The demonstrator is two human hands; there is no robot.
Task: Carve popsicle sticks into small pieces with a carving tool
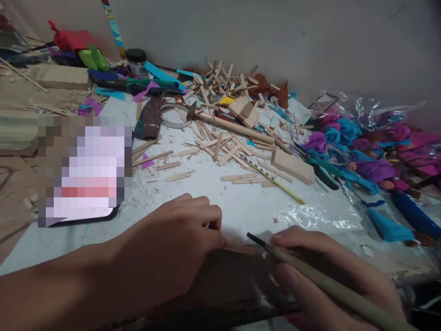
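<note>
1. Left hand point(172, 248) at the near edge of the table point(241, 207), fingers curled in, resting on a brown board point(237, 276); cannot tell whether gripping it.
2. Right hand point(330, 280) just beside, fingers clasped round a brush point(310, 271), dark tip aimed at the left hand, over the board.
3. Beyond both hands, white table, then scattered craft sticks point(220, 147), a spotted pencil point(272, 179) and a wood block point(292, 166).
4. Further back, a hammer point(237, 128) among the sticks, a black-lidded jar point(137, 62) near the wall.
5. Left, a phone point(82, 174); right, paper flowers point(344, 138) against a plastic bag point(379, 110).
</note>
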